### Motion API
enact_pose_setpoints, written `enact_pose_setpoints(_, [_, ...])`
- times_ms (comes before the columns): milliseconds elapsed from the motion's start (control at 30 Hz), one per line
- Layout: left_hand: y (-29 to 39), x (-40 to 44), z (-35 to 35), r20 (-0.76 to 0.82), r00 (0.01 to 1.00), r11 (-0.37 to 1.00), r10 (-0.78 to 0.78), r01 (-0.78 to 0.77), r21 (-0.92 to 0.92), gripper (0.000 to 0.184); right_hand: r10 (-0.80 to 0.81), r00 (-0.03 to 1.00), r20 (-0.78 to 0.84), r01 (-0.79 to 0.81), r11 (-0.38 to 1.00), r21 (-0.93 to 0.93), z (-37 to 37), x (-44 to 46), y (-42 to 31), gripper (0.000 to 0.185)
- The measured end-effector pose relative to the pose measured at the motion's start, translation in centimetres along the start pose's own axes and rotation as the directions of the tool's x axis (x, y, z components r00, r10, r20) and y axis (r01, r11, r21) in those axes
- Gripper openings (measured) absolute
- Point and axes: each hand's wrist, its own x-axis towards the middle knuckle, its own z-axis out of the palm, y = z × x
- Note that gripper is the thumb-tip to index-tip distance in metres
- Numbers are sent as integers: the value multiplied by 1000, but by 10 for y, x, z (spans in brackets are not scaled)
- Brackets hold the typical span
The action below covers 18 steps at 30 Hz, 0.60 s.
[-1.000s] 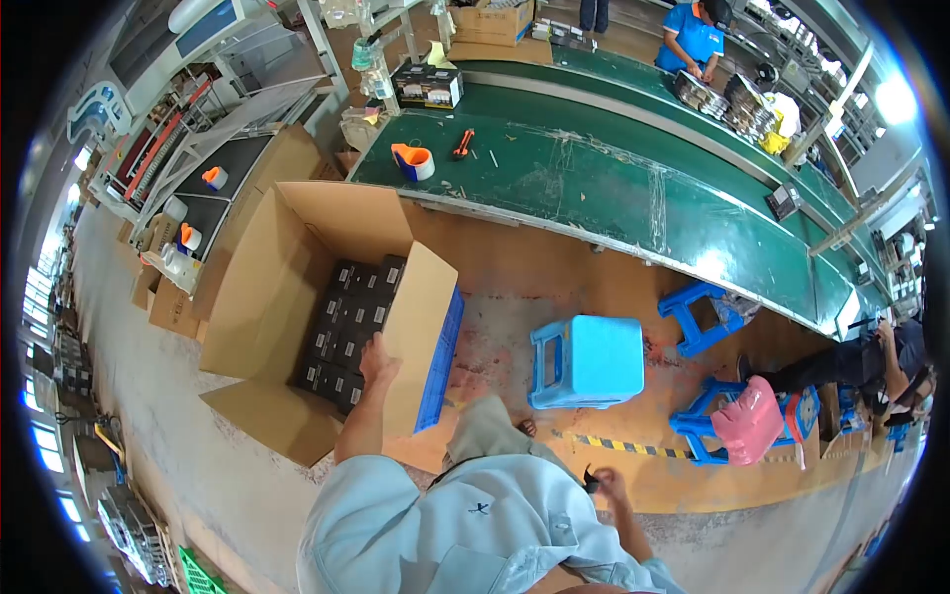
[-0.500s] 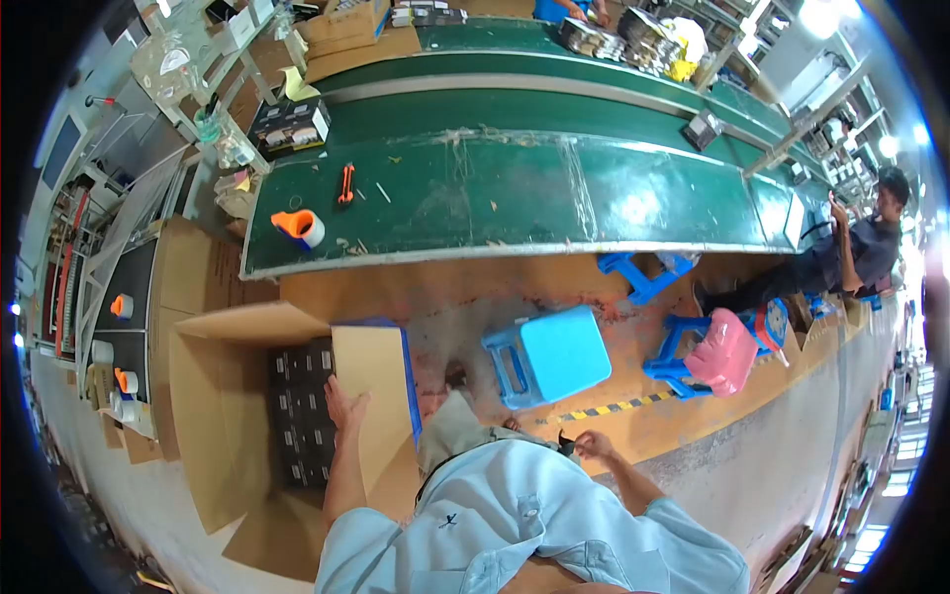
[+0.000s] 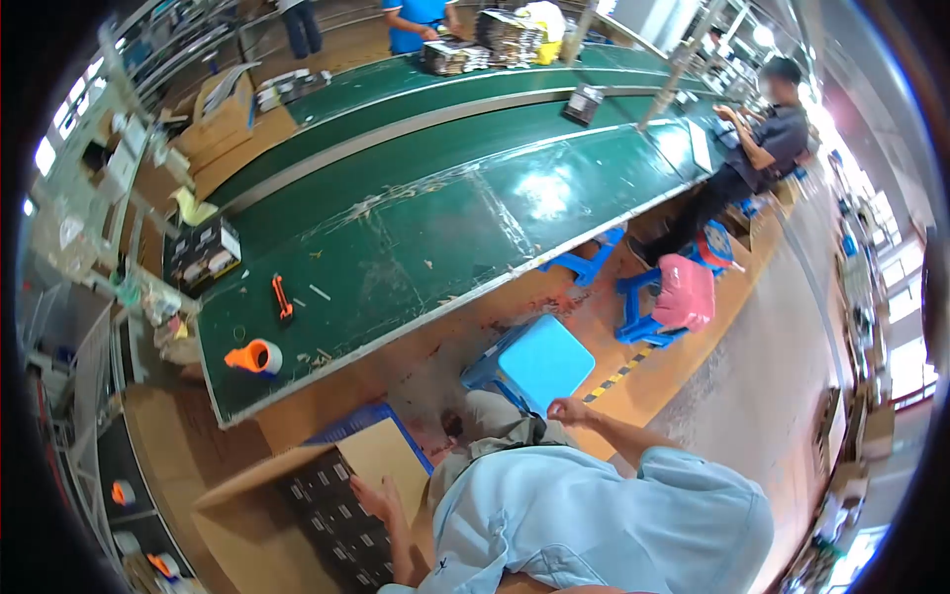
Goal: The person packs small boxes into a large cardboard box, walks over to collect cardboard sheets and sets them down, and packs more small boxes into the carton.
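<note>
A large cardboard carton (image 3: 262, 505) stands at my lower left, its flaps up. Rows of black boxes (image 3: 332, 520) with small white labels fill it. My left hand (image 3: 376, 498) lies at the carton's inner edge, over the black boxes and beside the raised flap (image 3: 389, 457); its fingers are stretched out. Beside my waist, my right hand (image 3: 568, 411) is closed with curled fingers. What it holds, if anything, is too small to make out. The light blue stool (image 3: 544, 366) is just beyond that hand.
A green workbench (image 3: 396, 252) runs ahead, bearing an orange tape dispenser (image 3: 255, 357), an orange-handled cutter (image 3: 282, 299) and a printed box (image 3: 205, 253). A blue stool with a pink cover (image 3: 685, 294) stands right. One person (image 3: 767, 139) leans at the bench; another (image 3: 416, 22) works behind it.
My view has turned right, so the bench now slants and the carton sits lower. My left hand stays at the carton with fingers extended. My right hand has moved up slightly from my waist.
</note>
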Motion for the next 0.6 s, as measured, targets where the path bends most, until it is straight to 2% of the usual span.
enact_pose_setpoints(100, [-12,2,9,-72,994,996,83,-85,-22,65,-79,995,-56,81,996,37,2,10,-24,32])
enact_pose_setpoints(133, [-16,2,10,-86,993,996,78,-81,-23,65,-77,996,-49,76,997,-28,2,12,-34,34])
enact_pose_setpoints(200, [-8,2,4,-11,999,999,42,-42,-6,67,-90,995,-41,85,991,-106,4,25,-40,35])
enact_pose_setpoints(267, [-10,1,4,-19,999,999,43,-42,5,67,-256,962,-92,243,961,-133,23,43,-11,39])
enact_pose_setpoints(300, [-13,1,5,-15,999,999,48,-48,22,68,-223,973,-59,222,974,-35,23,40,-11,39])
enact_pose_setpoints(400, [-19,2,12,-66,993,996,94,-94,-3,66,-255,961,-106,259,965,29,29,42,-1,39])
enact_pose_setpoints(500, [-10,2,8,-57,997,999,49,-49,14,64,-193,975,-112,201,978,61,32,105,67,37])
enact_pose_setpoints(533, [-8,2,5,-70,997,999,35,-34,11,64,-206,973,-101,212,976,50,23,103,49,37])
enact_pose_setpoints(600, [-4,2,3,-45,999,1000,28,-28,13,65,-98,991,-93,82,983,-165,-6,76,0,31])
